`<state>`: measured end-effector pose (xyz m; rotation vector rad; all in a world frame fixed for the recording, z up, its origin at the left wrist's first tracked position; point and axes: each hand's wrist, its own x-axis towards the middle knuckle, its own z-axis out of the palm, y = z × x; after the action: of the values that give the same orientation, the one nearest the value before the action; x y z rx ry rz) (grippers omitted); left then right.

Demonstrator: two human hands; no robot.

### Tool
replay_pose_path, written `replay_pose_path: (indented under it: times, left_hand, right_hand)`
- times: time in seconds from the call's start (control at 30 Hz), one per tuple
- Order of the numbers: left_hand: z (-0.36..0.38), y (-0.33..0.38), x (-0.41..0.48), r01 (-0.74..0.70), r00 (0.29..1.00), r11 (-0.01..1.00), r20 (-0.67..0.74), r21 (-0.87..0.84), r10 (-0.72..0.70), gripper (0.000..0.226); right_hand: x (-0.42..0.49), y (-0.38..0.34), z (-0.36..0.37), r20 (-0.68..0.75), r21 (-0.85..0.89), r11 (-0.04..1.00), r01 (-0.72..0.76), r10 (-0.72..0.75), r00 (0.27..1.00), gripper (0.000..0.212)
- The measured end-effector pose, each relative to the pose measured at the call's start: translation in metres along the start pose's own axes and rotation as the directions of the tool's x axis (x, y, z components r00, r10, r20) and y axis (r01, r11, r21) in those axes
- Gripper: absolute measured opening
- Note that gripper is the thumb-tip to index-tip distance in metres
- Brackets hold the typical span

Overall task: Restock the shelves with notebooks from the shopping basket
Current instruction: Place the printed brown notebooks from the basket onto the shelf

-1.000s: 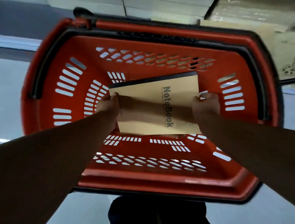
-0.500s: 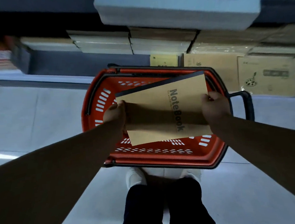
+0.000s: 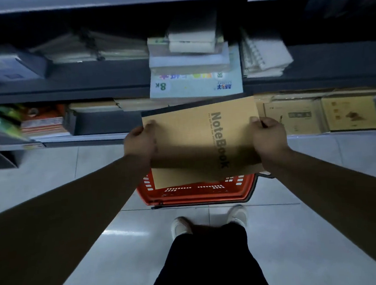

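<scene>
Notebook (image 3: 196, 141) with a brown cover, face up, hangs over the red basket (image 3: 198, 195), which stands on the floor (image 3: 78, 252) at its six o'clock. My left hand (image 3: 139, 141) grips the notebook's nine o'clock edge, thumb on top; my right hand (image 3: 268, 136) grips the three o'clock edge likewise. At twelve o'clock I see the shelves (image 3: 111, 90), with a stack of pale pads (image 3: 196, 83) just beyond the notebook.
</scene>
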<state>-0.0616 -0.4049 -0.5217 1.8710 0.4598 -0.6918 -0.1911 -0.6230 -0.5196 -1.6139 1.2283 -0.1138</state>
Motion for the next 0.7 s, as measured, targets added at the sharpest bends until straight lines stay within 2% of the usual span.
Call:
replay_pose_path:
  times: [0.1, 0.23, 0.47, 0.63, 0.7]
  left_hand:
    - [-0.017, 0.026, -0.036, -0.081, 0.997, 0.996, 0.013, -0.04, 0.082, 0.021]
    - [-0.038, 0.073, -0.085, -0.167, 0.983, 0.981, 0.06, -0.095, 0.173, 0.02]
    - [-0.067, 0.139, -0.159, -0.215, 0.958, 0.959, 0.151, -0.184, 0.243, 0.022]
    - [-0.084, 0.173, -0.206, -0.164, 0.945, 0.95, 0.234, -0.264, 0.228, 0.031]
    - [-0.092, 0.185, -0.22, -0.179, 0.922, 0.945, 0.289, -0.272, 0.258, 0.025]
  right_hand:
    - [-0.02, -0.031, -0.031, -0.002, -0.043, 0.994, 0.096, -0.096, 0.995, 0.022]
    - [-0.051, -0.075, -0.072, -0.008, -0.055, 0.983, 0.174, -0.175, 0.985, 0.026]
    - [-0.097, -0.133, -0.119, -0.031, -0.05, 0.951, 0.306, -0.307, 0.951, 0.038]
    - [-0.128, -0.165, -0.146, -0.048, 0.053, 0.939, 0.34, -0.338, 0.94, 0.032]
    - [-0.139, -0.18, -0.159, -0.06, 0.076, 0.931, 0.356, -0.352, 0.934, 0.03]
